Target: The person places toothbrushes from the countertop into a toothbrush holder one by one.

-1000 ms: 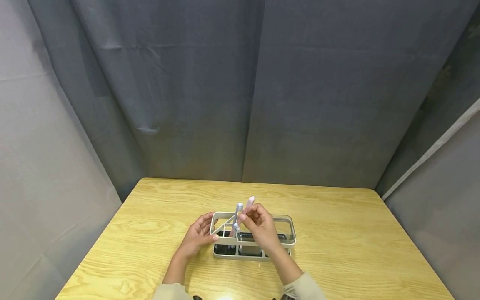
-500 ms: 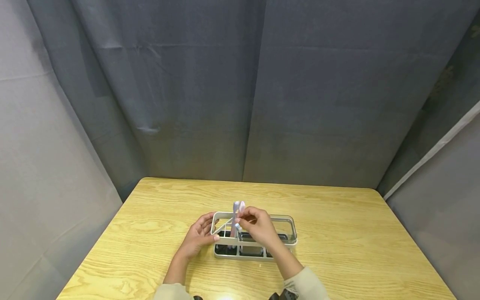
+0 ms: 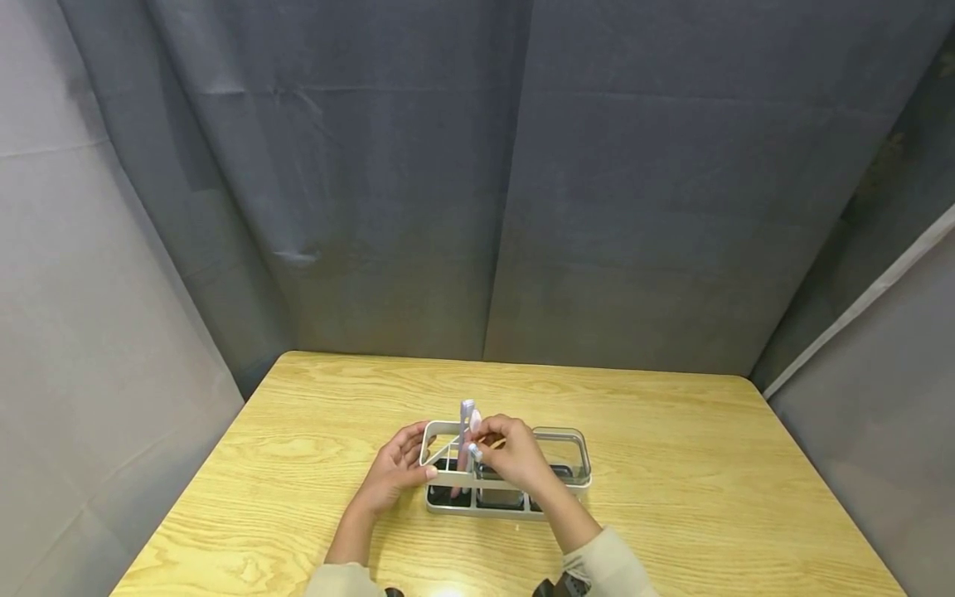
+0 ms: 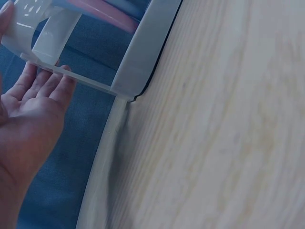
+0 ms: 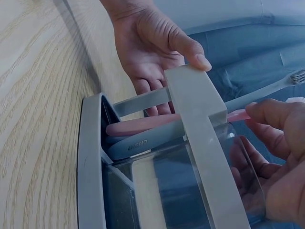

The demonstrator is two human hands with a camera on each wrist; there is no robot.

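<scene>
A pale grey toothbrush holder [image 3: 569, 479] stands on the wooden table [image 3: 671, 481]. My left hand [image 3: 403, 468] grips its left end, the thumb on the top frame [image 5: 195, 95] and the fingers [image 4: 45, 83] against the outside. A grey toothbrush [image 3: 466, 412] stands in the left compartment. My right hand [image 3: 492, 439] pinches a pink toothbrush [image 3: 475, 421] just beside it. In the right wrist view the pink handle [image 5: 143, 125] lies inside that compartment on top of the grey handle [image 5: 143, 143]. The bristle ends point up and away from me.
A clear insert [image 5: 190, 191] fills the holder's right part. Grey curtains [image 3: 477, 207] close in the table at the back and on both sides. Bare wood lies all around the holder.
My right hand has lowered the pink toothbrush and swung it from a rightward tilt to nearly upright, close beside the grey one. The left hand and holder have stayed put.
</scene>
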